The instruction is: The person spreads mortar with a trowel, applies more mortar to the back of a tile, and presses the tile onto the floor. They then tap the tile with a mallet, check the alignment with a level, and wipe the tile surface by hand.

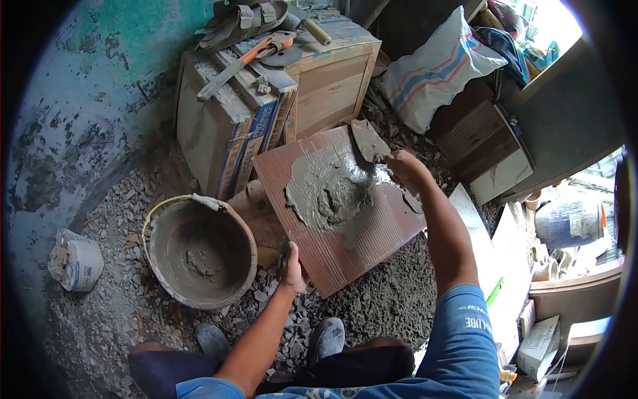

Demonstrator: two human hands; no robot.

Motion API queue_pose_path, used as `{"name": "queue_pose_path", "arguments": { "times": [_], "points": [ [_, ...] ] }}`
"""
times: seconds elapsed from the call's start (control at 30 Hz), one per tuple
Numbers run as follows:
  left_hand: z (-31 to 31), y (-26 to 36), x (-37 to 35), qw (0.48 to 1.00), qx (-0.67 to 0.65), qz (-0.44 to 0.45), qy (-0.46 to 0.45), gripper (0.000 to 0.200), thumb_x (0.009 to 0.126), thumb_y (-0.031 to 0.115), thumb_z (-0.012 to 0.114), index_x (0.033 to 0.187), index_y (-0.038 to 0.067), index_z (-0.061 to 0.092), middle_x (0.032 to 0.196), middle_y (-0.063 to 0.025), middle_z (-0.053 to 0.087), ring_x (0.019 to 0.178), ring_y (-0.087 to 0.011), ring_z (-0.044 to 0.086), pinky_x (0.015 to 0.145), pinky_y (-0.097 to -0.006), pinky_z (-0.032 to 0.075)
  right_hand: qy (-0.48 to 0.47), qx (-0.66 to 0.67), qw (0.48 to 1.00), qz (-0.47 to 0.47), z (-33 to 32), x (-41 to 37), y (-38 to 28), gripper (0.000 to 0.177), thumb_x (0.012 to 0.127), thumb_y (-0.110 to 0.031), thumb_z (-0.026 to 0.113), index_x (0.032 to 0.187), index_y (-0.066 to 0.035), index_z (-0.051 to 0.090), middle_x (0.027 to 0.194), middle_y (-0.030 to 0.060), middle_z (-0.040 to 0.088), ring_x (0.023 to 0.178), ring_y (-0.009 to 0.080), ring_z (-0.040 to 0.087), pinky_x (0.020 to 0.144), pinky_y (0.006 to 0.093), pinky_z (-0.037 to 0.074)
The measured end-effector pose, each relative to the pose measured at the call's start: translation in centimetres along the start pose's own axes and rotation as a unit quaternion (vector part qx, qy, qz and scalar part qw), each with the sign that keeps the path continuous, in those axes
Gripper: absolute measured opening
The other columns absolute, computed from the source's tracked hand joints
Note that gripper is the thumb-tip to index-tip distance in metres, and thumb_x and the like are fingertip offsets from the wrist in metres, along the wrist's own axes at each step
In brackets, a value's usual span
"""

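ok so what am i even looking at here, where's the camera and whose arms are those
No machine here: a person squats, and the one picture comes from a camera worn on their head, looking down. So both bare arms are their own. The left hand holds the near edge of a brown ribbed tile. The right hand holds a trowel, its blade at the far side of a patch of wet grey mortar on the tile. Left of the tile stands a bucket with a little mortar inside, on gravel. Behind are boxes with tools on top, and a sack.
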State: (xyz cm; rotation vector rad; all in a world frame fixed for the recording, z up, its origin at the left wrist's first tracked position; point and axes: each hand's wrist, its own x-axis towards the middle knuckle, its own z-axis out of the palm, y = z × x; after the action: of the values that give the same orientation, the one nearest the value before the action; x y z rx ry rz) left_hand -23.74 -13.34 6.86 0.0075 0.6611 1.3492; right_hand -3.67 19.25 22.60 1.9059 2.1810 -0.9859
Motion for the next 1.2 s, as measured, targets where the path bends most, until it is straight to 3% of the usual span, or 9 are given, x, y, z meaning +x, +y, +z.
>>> {"name": "queue_pose_path", "arguments": {
  "times": [0.13,0.3,0.4,0.7,0.83,0.9,0.93,1.0,1.2],
  "points": [
    [-0.3,-0.3,0.1,1.000,-0.001,0.019,-0.019,0.069,0.095,0.062,0.038,0.134,0.006,0.044,0.130,-0.0107,0.053,0.119,-0.0271,0.051,0.100,-0.0435,0.041,-0.076,0.125,0.986,0.082,-2.9,0.6,1.6,0.041,0.095,-0.038,0.041,0.097,0.000,0.058,0.060,0.0096,0.052,0.047,0.0223,0.054,0.046,0.0390,0.046],
    [0.6,0.2,-0.2,1.000,-0.002,0.016,-0.001,0.067,0.095,0.061,0.040,0.136,0.008,0.043,0.127,-0.0085,0.053,0.117,-0.0248,0.051,0.099,-0.0422,0.041,-0.222,0.149,0.963,0.034,-1.8,1.0,0.7,0.040,0.099,-0.043,0.041,0.089,-0.006,0.053,0.061,0.0038,0.049,0.048,0.0163,0.049,0.046,0.0339,0.044],
    [0.8,0.2,-0.2,1.000,-0.010,0.017,-0.007,0.067,0.095,0.060,0.040,0.137,0.008,0.042,0.127,-0.0083,0.053,0.117,-0.0248,0.051,0.099,-0.0418,0.041,-0.261,0.164,0.949,0.064,0.1,0.5,-2.0,0.042,0.100,-0.044,0.038,0.097,-0.007,0.056,0.061,0.0048,0.049,0.050,0.0187,0.052,0.048,0.0353,0.046],
    [1.3,0.3,0.0,0.999,-0.022,0.028,0.009,0.071,0.094,0.062,0.040,0.140,0.008,0.039,0.133,-0.0098,0.050,0.121,-0.0267,0.050,0.100,-0.0423,0.041,-0.321,-0.028,0.947,-0.004,5.2,-11.1,-7.7,0.043,0.101,-0.039,0.037,0.097,0.000,0.054,0.065,0.0045,0.051,0.055,0.0168,0.053,0.053,0.0358,0.051],
    [0.7,0.1,0.2,0.999,-0.030,0.017,-0.038,0.071,0.094,0.063,0.039,0.140,0.008,0.039,0.134,-0.0101,0.051,0.120,-0.0272,0.051,0.099,-0.0437,0.043,-0.188,-0.160,0.964,-0.094,5.6,-15.9,-3.9,0.043,0.102,-0.038,0.037,0.101,0.000,0.056,0.061,0.0070,0.054,0.054,0.0171,0.056,0.047,0.0353,0.050],
    [0.8,0.2,0.3,0.999,-0.035,0.005,-0.036,0.071,0.094,0.063,0.040,0.139,0.008,0.040,0.134,-0.0100,0.051,0.120,-0.0273,0.051,0.099,-0.0441,0.043,-0.021,-0.213,0.966,-0.142,5.9,-15.6,-0.8,0.043,0.102,-0.038,0.038,0.103,0.001,0.057,0.060,0.0072,0.055,0.052,0.0164,0.057,0.046,0.0356,0.049],
    [0.8,0.2,0.2,0.999,-0.037,-0.004,-0.032,0.070,0.094,0.063,0.040,0.139,0.009,0.040,0.133,-0.0099,0.051,0.120,-0.0273,0.051,0.098,-0.0445,0.043,-0.022,-0.214,0.967,-0.138,5.8,-16.2,-0.7,0.043,0.102,-0.038,0.038,0.103,0.001,0.057,0.060,0.0072,0.055,0.052,0.0164,0.057,0.046,0.0356,0.049],
    [0.7,0.2,0.2,0.998,-0.045,-0.007,-0.037,0.069,0.094,0.062,0.041,0.138,0.009,0.042,0.132,-0.0100,0.052,0.119,-0.0274,0.052,0.098,-0.0445,0.044,-0.199,-0.001,0.977,0.074,5.2,-17.6,-1.4,0.042,0.102,-0.036,0.037,0.103,0.001,0.056,0.057,0.0055,0.053,0.048,0.0163,0.055,0.046,0.0363,0.049],
    [0.7,0.6,0.2,0.999,-0.038,0.005,-0.023,0.066,0.095,0.061,0.037,0.133,0.008,0.047,0.126,-0.0100,0.056,0.117,-0.0280,0.054,0.100,-0.0455,0.042,-0.288,-0.009,0.956,0.050,6.0,-21.7,-0.7,0.042,0.102,-0.037,0.040,0.112,0.000,0.056,0.060,0.0062,0.053,0.048,0.0162,0.052,0.047,0.0365,0.047]
  ]
}}
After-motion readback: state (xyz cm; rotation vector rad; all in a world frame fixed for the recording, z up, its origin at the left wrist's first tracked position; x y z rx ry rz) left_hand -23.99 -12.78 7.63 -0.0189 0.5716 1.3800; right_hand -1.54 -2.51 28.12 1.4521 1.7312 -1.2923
